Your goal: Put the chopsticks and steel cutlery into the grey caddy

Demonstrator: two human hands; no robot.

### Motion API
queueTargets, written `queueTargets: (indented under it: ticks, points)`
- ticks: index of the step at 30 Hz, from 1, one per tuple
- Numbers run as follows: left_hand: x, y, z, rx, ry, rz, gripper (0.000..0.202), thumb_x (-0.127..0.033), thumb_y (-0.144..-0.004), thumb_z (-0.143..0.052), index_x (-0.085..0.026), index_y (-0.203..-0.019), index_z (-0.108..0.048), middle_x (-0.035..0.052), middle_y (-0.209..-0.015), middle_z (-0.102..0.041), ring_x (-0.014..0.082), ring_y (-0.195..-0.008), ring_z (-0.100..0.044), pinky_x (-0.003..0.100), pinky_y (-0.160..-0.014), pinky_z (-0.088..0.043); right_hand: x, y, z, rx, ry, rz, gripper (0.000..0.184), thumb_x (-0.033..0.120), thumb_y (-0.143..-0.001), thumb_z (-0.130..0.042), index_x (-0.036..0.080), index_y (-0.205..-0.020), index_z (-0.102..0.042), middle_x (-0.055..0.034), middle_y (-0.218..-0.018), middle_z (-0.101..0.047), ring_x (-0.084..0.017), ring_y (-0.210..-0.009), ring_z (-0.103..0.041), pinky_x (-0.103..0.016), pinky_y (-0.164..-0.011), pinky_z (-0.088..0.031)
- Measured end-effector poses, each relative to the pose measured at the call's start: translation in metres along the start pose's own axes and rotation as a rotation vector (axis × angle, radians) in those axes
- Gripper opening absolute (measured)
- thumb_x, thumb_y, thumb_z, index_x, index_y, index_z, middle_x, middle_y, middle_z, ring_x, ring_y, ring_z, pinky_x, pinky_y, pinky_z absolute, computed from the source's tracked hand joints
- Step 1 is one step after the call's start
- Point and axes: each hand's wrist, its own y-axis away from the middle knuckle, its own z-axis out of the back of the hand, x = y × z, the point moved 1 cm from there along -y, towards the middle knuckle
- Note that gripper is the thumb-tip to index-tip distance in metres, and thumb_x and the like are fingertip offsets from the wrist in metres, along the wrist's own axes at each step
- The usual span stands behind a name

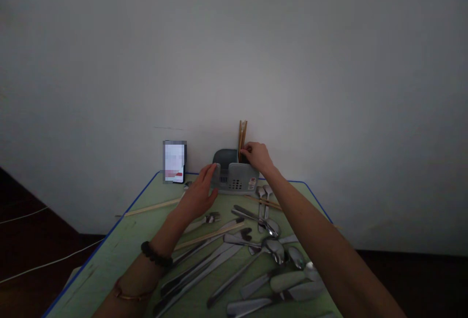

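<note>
Cutlery (pixel 243 241) litters a green table (pixel 109 259), wall (pixel 234 55) behind.

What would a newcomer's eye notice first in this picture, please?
Probably the lit phone, bright in this dim room, standing near the far left corner of the green table. Next, the upright chopsticks in the grey holder, touched by the right hand, then the metal cutlery spread nearer the viewer.
</note>
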Motion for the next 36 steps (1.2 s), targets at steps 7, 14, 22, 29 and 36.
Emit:
queueTargets:
  ticks: [7, 14, 22, 29, 36]
  points:
    - [-0.0035, -0.0001, 0.0028, 0.028, 0.000, 0.030, 0.069, -0.017, -0.080, -0.048, -0.019, -0.144, -0.020, 0.0142, -0.144, -0.031, 0.0269, -0.131, -0.037, 0.044, -0.107, -0.037, 0.0012, 0.0026, 0.0043, -0.037, 0.022, -0.039, 0.023, 0.027, -0.088, -0.051, 0.017, -0.102, -0.067, -0.0097, -0.102, -0.070, -0.019, -0.094, -0.063, -0.027, -0.083, -0.044]
    - [-0.0044, -0.0002, 0.0030, 0.042, 0.004, 0.037, 0.069, -0.017, -0.081, -0.047, -0.017, -0.144, -0.019, 0.0157, -0.144, -0.030, 0.0267, -0.132, -0.036, 0.044, -0.110, -0.033, -0.0030, 0.0083, -0.0003, 0.024, 0.069, -0.096, 0.029, 0.035, -0.089, -0.048, 0.017, -0.096, -0.070, -0.0135, -0.098, -0.070, -0.023, -0.092, -0.064, -0.030, -0.076, -0.046]
    - [-0.0038, 0.0002, 0.0018, 0.034, 0.002, 0.036, 0.068, -0.017, -0.081, -0.047, -0.016, -0.144, -0.020, 0.0156, -0.144, -0.030, 0.0263, -0.133, -0.035, 0.044, -0.110, -0.032, 0.0048, 0.0031, 0.0015, 0.004, 0.083, -0.095, 0.030, 0.034, -0.090, -0.044, 0.018, -0.102, -0.067, -0.0120, -0.102, -0.069, -0.023, -0.095, -0.063, -0.031, -0.079, -0.046]
    - [-0.0028, 0.0001, 0.0016, 0.044, -0.006, 0.033, 0.069, -0.017, -0.081, -0.048, -0.016, -0.144, -0.019, 0.0159, -0.144, -0.029, 0.0264, -0.131, -0.037, 0.044, -0.109, -0.034, -0.0022, 0.0021, -0.0048, 0.050, 0.039, -0.069, 0.025, 0.031, -0.088, -0.051, 0.017, -0.097, -0.069, -0.0106, -0.099, -0.071, -0.021, -0.093, -0.064, -0.028, -0.079, -0.045]
    - [-0.0027, 0.0002, 0.0019, 0.054, -0.015, 0.029, 0.069, -0.018, -0.082, -0.047, -0.015, -0.144, -0.018, 0.0166, -0.145, -0.029, 0.0269, -0.132, -0.035, 0.045, -0.109, -0.033, -0.0051, 0.0015, -0.0038, 0.031, -0.026, -0.056, 0.021, 0.030, -0.086, -0.055, 0.016, -0.095, -0.068, -0.0082, -0.096, -0.071, -0.018, -0.089, -0.063, -0.026, -0.077, -0.044]
